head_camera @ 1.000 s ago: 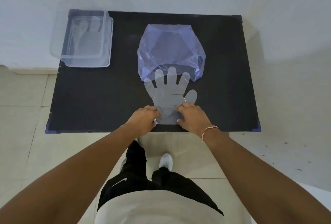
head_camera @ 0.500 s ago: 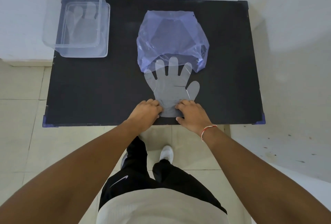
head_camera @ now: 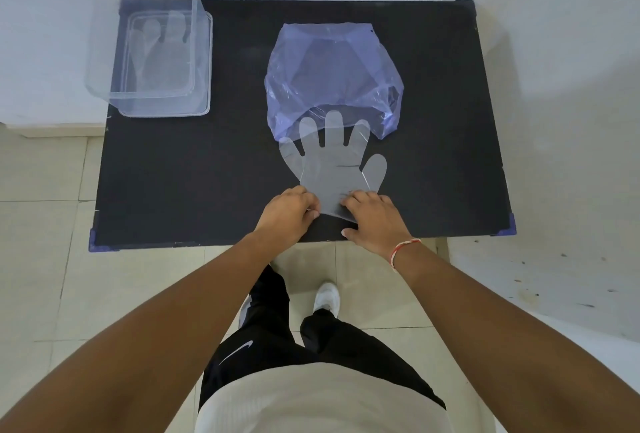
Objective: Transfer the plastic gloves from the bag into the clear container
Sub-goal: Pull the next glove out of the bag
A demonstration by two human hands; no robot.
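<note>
A thin clear plastic glove [head_camera: 334, 165] lies flat on the black table [head_camera: 194, 169], fingers pointing away, its fingertips overlapping the mouth of a blue-violet plastic bag [head_camera: 332, 75]. My left hand [head_camera: 285, 212] pinches the left side of the glove's cuff. My right hand [head_camera: 375, 216] presses its fingers on the right side of the cuff. The clear container [head_camera: 162, 58] stands at the table's far left corner with a glove lying inside it.
The table's near edge runs just below my hands, with purple corner guards [head_camera: 509, 226]. A white wall is behind the table. Tiled floor, my legs and shoes are below.
Both hands stay on the glove's cuff; the left hand's fingers have curled tighter on its edge. The glove and bag have hardly shifted; my head has moved a little.
</note>
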